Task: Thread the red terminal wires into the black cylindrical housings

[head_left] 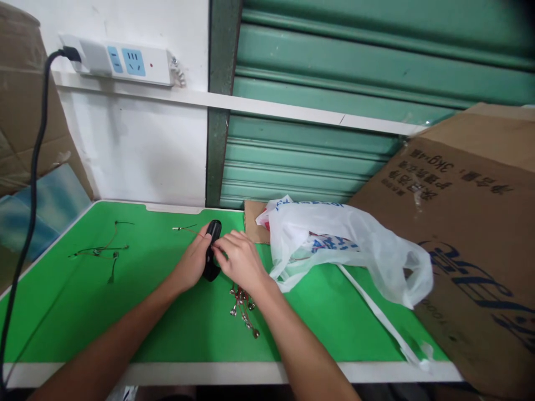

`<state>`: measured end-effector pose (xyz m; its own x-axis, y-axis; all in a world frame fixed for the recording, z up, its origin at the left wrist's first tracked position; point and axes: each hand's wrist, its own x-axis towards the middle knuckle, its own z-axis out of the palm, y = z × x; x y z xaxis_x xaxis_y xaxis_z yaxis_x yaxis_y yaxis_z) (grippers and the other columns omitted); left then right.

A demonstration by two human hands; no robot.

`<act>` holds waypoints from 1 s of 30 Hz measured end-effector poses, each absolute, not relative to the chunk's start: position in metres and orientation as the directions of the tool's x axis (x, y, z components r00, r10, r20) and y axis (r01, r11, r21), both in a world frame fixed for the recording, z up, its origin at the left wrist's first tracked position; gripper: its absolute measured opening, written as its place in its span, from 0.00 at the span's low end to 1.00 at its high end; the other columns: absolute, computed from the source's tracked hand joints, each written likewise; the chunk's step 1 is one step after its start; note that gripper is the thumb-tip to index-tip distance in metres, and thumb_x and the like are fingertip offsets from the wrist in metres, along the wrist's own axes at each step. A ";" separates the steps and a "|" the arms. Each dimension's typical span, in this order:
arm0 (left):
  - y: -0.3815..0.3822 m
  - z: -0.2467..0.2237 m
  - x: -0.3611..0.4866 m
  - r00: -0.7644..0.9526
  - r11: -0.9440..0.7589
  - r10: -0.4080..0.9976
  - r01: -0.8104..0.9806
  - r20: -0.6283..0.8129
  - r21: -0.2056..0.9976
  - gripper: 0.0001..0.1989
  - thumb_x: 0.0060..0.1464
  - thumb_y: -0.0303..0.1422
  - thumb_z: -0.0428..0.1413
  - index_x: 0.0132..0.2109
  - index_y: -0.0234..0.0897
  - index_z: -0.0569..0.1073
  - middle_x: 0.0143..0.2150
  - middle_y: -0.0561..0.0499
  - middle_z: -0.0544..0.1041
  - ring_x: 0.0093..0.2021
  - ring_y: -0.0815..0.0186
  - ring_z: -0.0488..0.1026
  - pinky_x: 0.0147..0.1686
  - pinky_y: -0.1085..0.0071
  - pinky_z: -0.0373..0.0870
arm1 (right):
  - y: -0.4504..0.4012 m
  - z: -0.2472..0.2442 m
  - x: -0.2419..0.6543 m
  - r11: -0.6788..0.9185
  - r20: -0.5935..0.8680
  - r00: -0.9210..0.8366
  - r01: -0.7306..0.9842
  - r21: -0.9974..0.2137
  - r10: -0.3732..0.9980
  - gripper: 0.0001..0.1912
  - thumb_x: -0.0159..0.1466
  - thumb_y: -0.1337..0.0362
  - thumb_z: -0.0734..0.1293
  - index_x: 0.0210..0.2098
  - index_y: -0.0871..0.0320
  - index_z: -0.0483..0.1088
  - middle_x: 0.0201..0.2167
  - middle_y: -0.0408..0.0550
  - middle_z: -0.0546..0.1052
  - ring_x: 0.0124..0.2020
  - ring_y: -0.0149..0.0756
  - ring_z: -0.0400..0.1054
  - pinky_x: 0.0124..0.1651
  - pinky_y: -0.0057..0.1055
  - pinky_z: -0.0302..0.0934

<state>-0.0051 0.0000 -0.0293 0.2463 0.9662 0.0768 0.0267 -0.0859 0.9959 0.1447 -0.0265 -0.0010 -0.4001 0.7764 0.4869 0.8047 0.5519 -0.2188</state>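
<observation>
While my left fingers [204, 232] hold a black case [211, 269], my right fingers [224, 244] seem to work at it beside them, grip unreadable from here, steadiness needed next.

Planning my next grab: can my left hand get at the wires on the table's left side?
Probably yes: nothing visible stands between the left hand and those wires, though that hand holds the black device and would likely need to let go first.

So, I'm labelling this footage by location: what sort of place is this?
Probably a workshop corner: a bunch of small wired metal parts, a green tabletop and a green roller shutter.
</observation>
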 end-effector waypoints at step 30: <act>0.016 -0.036 0.000 0.183 0.018 0.982 -0.288 0.036 0.957 0.23 0.56 0.44 0.54 0.54 0.37 0.74 0.58 0.48 0.77 0.66 0.55 0.65 0.69 0.61 0.56 | -0.027 0.003 0.148 0.525 0.531 -0.276 0.750 -0.402 0.801 0.04 0.67 0.70 0.68 0.36 0.57 0.76 0.34 0.45 0.81 0.38 0.40 0.70 0.44 0.35 0.61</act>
